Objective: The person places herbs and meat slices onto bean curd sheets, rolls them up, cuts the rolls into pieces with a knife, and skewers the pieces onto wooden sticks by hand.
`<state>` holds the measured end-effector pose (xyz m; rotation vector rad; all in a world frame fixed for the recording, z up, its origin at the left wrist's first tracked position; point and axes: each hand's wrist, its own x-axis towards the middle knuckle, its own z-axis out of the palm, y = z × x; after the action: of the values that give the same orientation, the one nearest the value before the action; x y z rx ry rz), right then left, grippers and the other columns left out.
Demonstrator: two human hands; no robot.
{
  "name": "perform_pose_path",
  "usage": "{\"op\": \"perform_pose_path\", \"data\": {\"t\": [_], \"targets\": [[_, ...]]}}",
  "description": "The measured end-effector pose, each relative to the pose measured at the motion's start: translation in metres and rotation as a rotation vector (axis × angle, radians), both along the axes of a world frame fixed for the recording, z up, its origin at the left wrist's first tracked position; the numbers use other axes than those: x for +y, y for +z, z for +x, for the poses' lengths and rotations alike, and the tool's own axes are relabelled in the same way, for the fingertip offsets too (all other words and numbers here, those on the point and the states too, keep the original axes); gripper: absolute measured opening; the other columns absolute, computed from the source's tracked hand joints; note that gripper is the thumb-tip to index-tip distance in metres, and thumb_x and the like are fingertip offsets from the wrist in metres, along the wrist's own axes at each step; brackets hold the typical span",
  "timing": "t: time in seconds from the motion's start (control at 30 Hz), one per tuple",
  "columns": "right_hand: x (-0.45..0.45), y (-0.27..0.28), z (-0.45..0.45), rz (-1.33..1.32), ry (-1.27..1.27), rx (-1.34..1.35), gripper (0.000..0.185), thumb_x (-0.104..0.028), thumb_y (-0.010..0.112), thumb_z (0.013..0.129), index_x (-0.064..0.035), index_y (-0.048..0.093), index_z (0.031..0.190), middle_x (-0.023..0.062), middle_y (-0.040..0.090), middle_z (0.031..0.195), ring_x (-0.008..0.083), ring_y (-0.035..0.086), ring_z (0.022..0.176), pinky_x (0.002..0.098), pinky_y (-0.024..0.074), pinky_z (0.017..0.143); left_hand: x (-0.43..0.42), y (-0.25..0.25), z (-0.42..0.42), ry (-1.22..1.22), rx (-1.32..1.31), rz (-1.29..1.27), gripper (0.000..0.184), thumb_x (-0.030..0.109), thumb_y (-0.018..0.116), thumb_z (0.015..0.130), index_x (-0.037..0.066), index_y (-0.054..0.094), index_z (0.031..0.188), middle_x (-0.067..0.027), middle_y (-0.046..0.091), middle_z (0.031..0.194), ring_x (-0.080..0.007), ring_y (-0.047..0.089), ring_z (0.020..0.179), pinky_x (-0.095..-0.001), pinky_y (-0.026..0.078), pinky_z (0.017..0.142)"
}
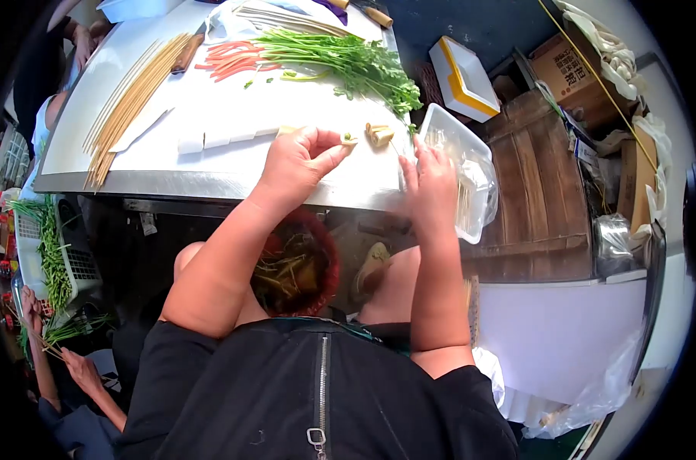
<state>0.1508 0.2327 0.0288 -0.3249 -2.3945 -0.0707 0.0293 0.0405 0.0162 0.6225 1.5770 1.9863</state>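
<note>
Between the thumb and index finger of my left hand (306,165) is a small pale roll (350,141) with green inside. My right hand (431,180) is closed at the table's front edge, pinching what looks like a thin skewer (396,149). At the far end of that skewer lie several tan rolls (378,135) on the table (286,100). A row of white flat squares (217,139) runs to the left of my left hand. Further back lie red strips (229,60) and a heap of leafy green herbs (348,65).
Bamboo skewers (137,100) and a knife (142,130) lie on the left. A clear plastic tub (470,172) stands beside my right hand. Below the table is a red-rimmed bucket (329,264). At lower left, another person's hands (83,372) hold green stems.
</note>
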Motion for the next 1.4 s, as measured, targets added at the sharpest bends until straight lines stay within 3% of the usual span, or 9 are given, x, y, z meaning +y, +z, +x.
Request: {"op": "perform_pose_path", "data": {"t": [0.07, 0.1, 0.23, 0.5, 0.6, 0.93, 1.07, 1.13, 1.4], "targets": [[0.014, -0.014, 0.013, -0.141, -0.011, -0.132, 0.026, -0.015, 0.062, 0.094, -0.0047, 0.066, 0.117, 0.0126, 0.063, 0.090, 0.0301, 0.061, 0.079, 0.0412, 0.0508, 0.071, 0.000, 0.006, -0.001, 0.125, 0.512, -0.257, 0.018, 0.014, 0.072, 0.089, 0.000, 0.069, 0.101, -0.0067, 0.072, 0.096, -0.0113, 0.067, 0.084, -0.0256, 0.053, 0.076], [0.013, -0.014, 0.016, -0.280, -0.013, -0.261, 0.024, -0.015, 0.062, 0.092, -0.0044, 0.067, 0.113, 0.0149, 0.062, 0.091, 0.0345, 0.061, 0.082, 0.0441, 0.0507, 0.073, 0.001, 0.007, -0.001, 0.179, 0.775, -0.305, 0.017, 0.013, 0.071, 0.088, 0.001, 0.069, 0.101, -0.0121, 0.070, 0.094, -0.0183, 0.068, 0.082, -0.0289, 0.053, 0.074], [-0.004, -0.017, 0.043, -0.336, 0.047, -0.193, 0.019, -0.011, 0.062, 0.092, -0.0031, 0.067, 0.108, 0.0153, 0.060, 0.088, 0.0346, 0.060, 0.080, 0.0427, 0.0500, 0.071, 0.012, -0.013, -0.011, 0.213, 1.063, -0.480, 0.017, 0.015, 0.068, 0.086, 0.002, 0.071, 0.097, -0.0143, 0.067, 0.092, -0.0321, 0.066, 0.082, -0.0378, 0.053, 0.075], [-0.048, -0.009, 0.116, -0.658, 0.266, -0.214, 0.026, 0.000, 0.066, 0.088, -0.0005, 0.068, 0.113, 0.0116, 0.060, 0.087, 0.0235, 0.060, 0.075, 0.0302, 0.0485, 0.068, 0.016, -0.012, -0.018, 0.218, 0.827, -0.495, 0.019, 0.021, 0.073, 0.083, 0.004, 0.074, 0.093, -0.0156, 0.069, 0.093, -0.0313, 0.066, 0.088, -0.0391, 0.053, 0.081], [-0.050, -0.006, 0.117, -0.648, 0.286, -0.206, 0.025, 0.001, 0.065, 0.088, 0.0006, 0.068, 0.113, 0.0116, 0.060, 0.085, 0.0235, 0.060, 0.075, 0.0304, 0.0485, 0.067, 0.014, -0.012, -0.018, 0.208, 0.856, -0.503, 0.021, 0.015, 0.075, 0.083, 0.001, 0.072, 0.098, -0.0142, 0.068, 0.091, -0.0242, 0.068, 0.078, -0.0327, 0.054, 0.072], [-0.056, 0.006, 0.108, -0.611, 0.253, -0.208, 0.023, 0.001, 0.065, 0.086, 0.0014, 0.068, 0.109, 0.0136, 0.059, 0.081, 0.0263, 0.059, 0.072, 0.0330, 0.0488, 0.065, 0.014, -0.011, -0.018, 0.200, 0.835, -0.492, 0.021, 0.013, 0.075, 0.084, -0.001, 0.071, 0.100, -0.0135, 0.069, 0.091, -0.0198, 0.067, 0.078, -0.0299, 0.054, 0.073], [-0.058, 0.010, 0.103, -0.619, 0.233, -0.211, 0.021, 0.001, 0.065, 0.086, 0.0007, 0.068, 0.107, 0.0135, 0.058, 0.079, 0.0271, 0.059, 0.072, 0.0340, 0.0487, 0.064, 0.015, -0.010, -0.017, 0.195, 0.848, -0.496, 0.020, 0.012, 0.074, 0.084, 0.000, 0.072, 0.099, -0.0131, 0.069, 0.091, -0.0202, 0.067, 0.080, -0.0299, 0.053, 0.074], [-0.057, 0.011, 0.100, -0.611, 0.231, -0.225, 0.020, 0.000, 0.065, 0.087, 0.0004, 0.068, 0.106, 0.0133, 0.058, 0.078, 0.0277, 0.058, 0.071, 0.0348, 0.0484, 0.064, 0.015, -0.013, -0.019, 0.201, 0.868, -0.443, 0.017, 0.016, 0.074, 0.081, 0.004, 0.073, 0.093, -0.0132, 0.069, 0.090, -0.0298, 0.067, 0.084, -0.0381, 0.053, 0.077], [-0.053, 0.008, 0.073, -0.638, 0.220, -0.242, 0.018, -0.003, 0.065, 0.087, -0.0014, 0.069, 0.104, 0.0142, 0.058, 0.080, 0.0307, 0.059, 0.073, 0.0377, 0.0486, 0.065, 0.014, -0.004, -0.020, 0.136, 0.976, -0.452, 0.015, 0.007, 0.069, 0.085, -0.001, 0.072, 0.098, -0.0133, 0.068, 0.093, -0.0278, 0.067, 0.082, -0.0331, 0.053, 0.076]]}}
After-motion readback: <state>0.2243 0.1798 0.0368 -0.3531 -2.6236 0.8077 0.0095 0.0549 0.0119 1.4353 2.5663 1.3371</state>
